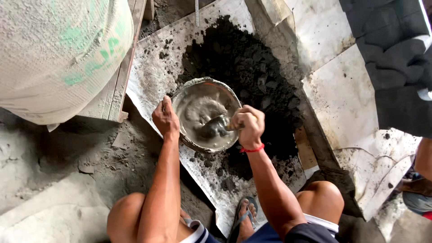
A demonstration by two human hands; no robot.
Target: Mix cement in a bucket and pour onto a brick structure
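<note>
A dented round metal bowl holds wet grey slurry and rests on a dirty white sheet beside a heap of black powder. My left hand grips the bowl's left rim. My right hand, with a red band at the wrist, is closed around the handle of a dark scoop whose head sits in the grey mix near the bowl's right side.
A large white woven sack lies on wooden boards at upper left. Pale tiles lie to the right, with dark cloth over them. My knees and a sandalled foot are below. Another person's limb shows at the right edge.
</note>
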